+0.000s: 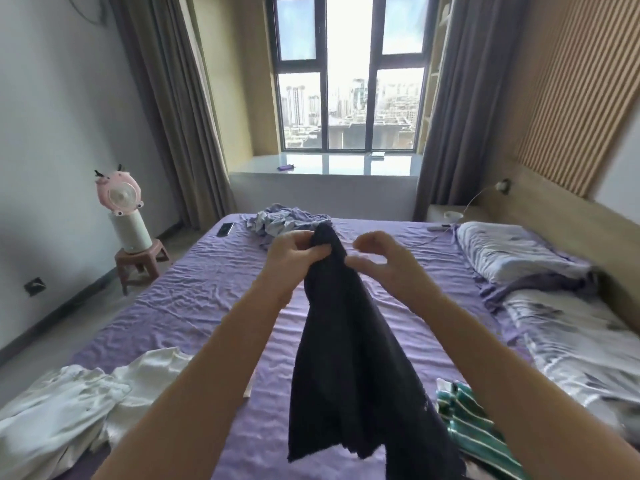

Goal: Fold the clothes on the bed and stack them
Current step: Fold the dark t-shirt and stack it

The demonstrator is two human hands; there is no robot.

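Dark garment (349,341) in left grip (294,258), right grip (381,261) loose, above purple bed (207,289) facing window (349,74).

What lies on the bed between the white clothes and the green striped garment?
In the head view, bare purple sheet, with the dark garment hanging over it from the left hand.

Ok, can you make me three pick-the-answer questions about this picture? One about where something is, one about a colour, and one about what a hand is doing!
1. Where does the white clothing lie?
A. window ledge
B. near left corner of the bed
C. on the pillow

2. What colour is the held garment?
A. dark navy
B. red
C. yellow

3. What is the left hand doing?
A. resting flat
B. gripping the garment
C. holding a phone

Answers: 1 B, it lies crumpled at the near left corner. 2 A, it looks almost black. 3 B, fingers bunch its top, while the right hand holds nothing.
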